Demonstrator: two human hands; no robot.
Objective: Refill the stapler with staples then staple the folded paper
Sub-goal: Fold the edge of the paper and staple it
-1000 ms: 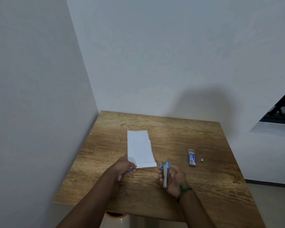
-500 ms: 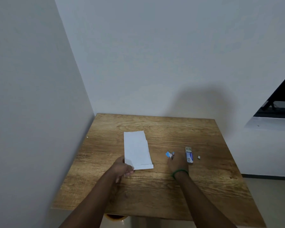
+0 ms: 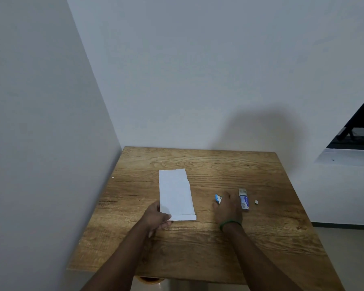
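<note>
Beside the staple box [image 3: 244,199], right hand [image 3: 228,208] hides most of stapler [image 3: 218,198].

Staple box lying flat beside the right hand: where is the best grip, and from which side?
Pinch the staple box across its two long sides near mid-length, coming from above. It lies flat on the table, narrow, its length running away from the person, so only its top and sides are exposed.

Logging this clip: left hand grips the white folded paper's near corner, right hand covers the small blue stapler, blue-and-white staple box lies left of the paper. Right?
No: the head view shows the blue-and-white staple box right of the white folded paper, beyond the right hand. The grip of the left hand and the small blue stapler under the right hand stand.
</note>
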